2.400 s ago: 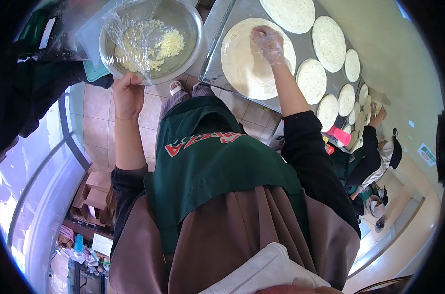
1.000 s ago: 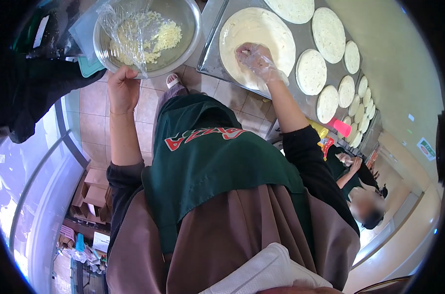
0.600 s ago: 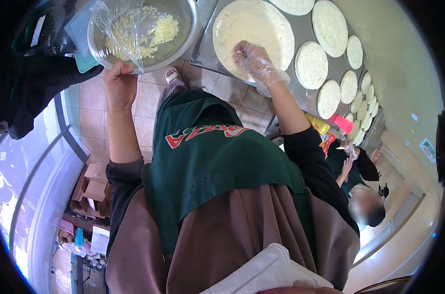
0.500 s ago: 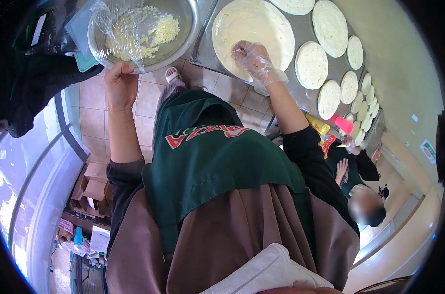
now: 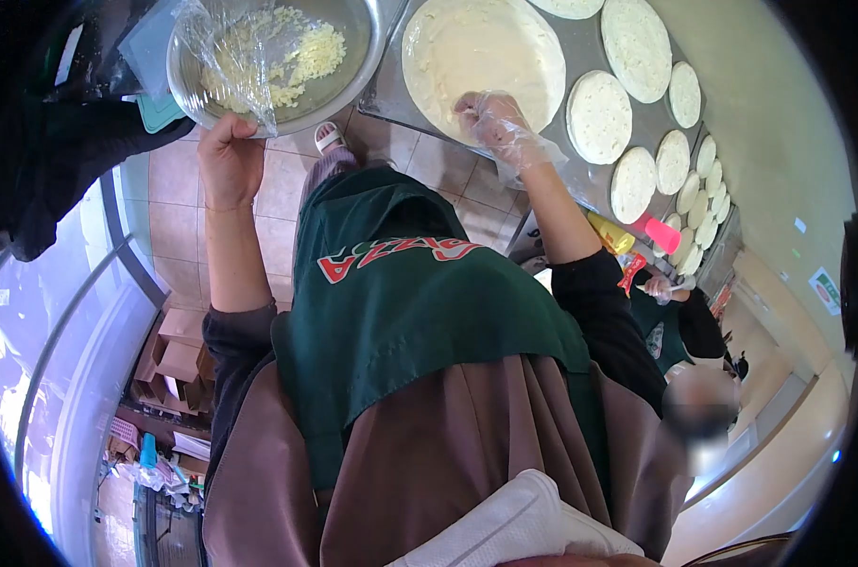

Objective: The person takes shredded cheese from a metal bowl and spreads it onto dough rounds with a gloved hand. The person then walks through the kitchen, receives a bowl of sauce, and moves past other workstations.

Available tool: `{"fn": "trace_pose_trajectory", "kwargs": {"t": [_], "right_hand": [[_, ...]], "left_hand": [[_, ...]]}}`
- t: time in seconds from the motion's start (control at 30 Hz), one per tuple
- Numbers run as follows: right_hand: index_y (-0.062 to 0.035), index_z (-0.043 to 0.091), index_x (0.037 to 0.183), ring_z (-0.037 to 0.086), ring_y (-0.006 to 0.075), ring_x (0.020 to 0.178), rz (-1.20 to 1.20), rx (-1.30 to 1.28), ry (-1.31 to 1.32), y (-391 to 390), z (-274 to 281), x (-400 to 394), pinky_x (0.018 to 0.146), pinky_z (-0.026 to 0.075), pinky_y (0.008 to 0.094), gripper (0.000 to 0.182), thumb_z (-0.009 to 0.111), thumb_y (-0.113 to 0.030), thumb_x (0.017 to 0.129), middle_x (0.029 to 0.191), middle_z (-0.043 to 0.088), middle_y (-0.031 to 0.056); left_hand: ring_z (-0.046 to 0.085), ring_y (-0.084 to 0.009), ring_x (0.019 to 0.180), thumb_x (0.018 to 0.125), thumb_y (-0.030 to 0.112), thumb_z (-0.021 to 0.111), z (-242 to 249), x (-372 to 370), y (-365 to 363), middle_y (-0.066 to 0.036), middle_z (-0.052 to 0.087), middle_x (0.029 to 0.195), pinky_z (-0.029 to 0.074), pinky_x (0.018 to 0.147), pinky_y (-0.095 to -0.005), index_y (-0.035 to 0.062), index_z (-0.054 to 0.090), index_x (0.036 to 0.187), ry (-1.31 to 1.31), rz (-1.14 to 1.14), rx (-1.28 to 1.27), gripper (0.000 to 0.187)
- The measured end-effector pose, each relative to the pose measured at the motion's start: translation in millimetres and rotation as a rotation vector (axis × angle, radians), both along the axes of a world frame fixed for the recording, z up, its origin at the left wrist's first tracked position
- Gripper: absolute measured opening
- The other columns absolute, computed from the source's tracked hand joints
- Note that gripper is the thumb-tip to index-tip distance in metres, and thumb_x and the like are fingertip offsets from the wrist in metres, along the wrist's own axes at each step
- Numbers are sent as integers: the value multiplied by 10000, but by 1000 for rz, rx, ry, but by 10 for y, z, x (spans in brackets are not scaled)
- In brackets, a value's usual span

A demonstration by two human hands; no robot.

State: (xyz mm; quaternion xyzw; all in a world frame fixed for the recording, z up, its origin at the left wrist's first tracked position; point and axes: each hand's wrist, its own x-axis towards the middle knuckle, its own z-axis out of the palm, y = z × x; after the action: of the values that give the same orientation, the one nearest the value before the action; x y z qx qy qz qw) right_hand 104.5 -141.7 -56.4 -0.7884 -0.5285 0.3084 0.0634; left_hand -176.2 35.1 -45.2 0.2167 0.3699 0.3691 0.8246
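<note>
My left hand (image 5: 232,161) is bare and closed on the near rim of a metal bowl (image 5: 365,71). Shredded pale cheese (image 5: 311,57) lies in the bowl, partly under clear plastic wrap (image 5: 223,47). My right hand (image 5: 497,123), in a loose clear plastic glove, is over the near edge of a large round dough base (image 5: 486,47) coated in a pale spread. Its fingers are pinched together; what they hold, if anything, is too small to make out.
Several smaller rounds (image 5: 599,118) cover the metal counter on the right. A pink cup (image 5: 662,234) and a yellow packet (image 5: 610,232) stand near its front edge. A co-worker (image 5: 679,331) is at the lower right. Cardboard boxes (image 5: 179,359) are at the lower left.
My right hand has shifted slightly right and down over the large base. My left hand stays at the bowl's rim. The co-worker's hands have moved closer together.
</note>
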Motion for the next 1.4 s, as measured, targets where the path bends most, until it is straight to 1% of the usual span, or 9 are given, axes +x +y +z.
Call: {"fn": "trace_pose_trajectory", "kwargs": {"t": [0.17,0.6,0.8,1.0,1.07,1.2,1.27,1.33,1.4], "right_hand": [[-22,613,834,586,336,748,5,-8,15,-202,-51,66,700,453,368,181,516,-32,682,760,590,211],[-18,614,879,582,306,783,104,28,-131,-409,-57,122,699,455,341,198,522,-25,704,846,599,182],[-23,618,850,588,324,761,-84,125,-79,-434,58,71,697,467,360,202,491,-18,693,791,592,200],[-43,609,896,606,173,690,-613,83,239,-685,-86,271,653,477,284,178,564,-110,738,731,622,101],[-55,623,905,586,117,680,-1122,335,803,-785,-207,322,645,469,243,205,594,-154,727,728,618,65],[-55,630,903,586,123,681,-949,274,650,-789,-11,254,648,468,246,228,603,-189,721,746,616,84],[-68,634,904,585,135,692,-666,10,242,-621,241,68,659,467,257,230,603,-204,721,767,620,81],[-70,630,880,599,178,690,-608,53,149,-629,163,-16,668,469,285,219,597,-199,706,745,625,92],[-62,620,837,602,243,711,-303,229,-58,-607,7,-4,681,469,322,185,574,-168,693,756,620,126]], "left_hand": [[497,-216,967,640,3,452,16,12,-43,-95,513,1047,384,866,-388,-35,440,1069,-2,-22,19,431],[501,-217,963,640,-5,456,-60,-51,-81,-95,507,1063,397,853,-378,-21,432,1090,-15,-57,11,451],[499,-211,961,636,-5,460,9,-42,-138,-81,510,1057,396,848,-379,2,440,1092,-36,-86,22,456],[502,-206,943,635,-38,440,147,10,-243,-89,507,1048,392,848,-350,-23,423,1100,-42,-37,18,465],[500,-206,950,636,-37,438,149,21,-271,-89,506,1052,389,857,-353,-20,422,1103,-39,-42,28,467],[487,-224,969,636,1,438,176,63,-319,-96,513,1046,373,877,-412,-20,473,1007,6,-39,17,373],[484,-229,974,637,4,436,183,62,-369,-102,513,1048,367,883,-422,-24,495,958,18,-22,8,327],[480,-237,980,636,5,433,178,32,-415,-107,514,1051,361,884,-438,-12,520,841,-34,-23,-15,223],[485,-227,979,632,-17,433,227,20,-475,-96,501,1064,384,867,-413,-3,458,987,-58,-47,18,356]]}}
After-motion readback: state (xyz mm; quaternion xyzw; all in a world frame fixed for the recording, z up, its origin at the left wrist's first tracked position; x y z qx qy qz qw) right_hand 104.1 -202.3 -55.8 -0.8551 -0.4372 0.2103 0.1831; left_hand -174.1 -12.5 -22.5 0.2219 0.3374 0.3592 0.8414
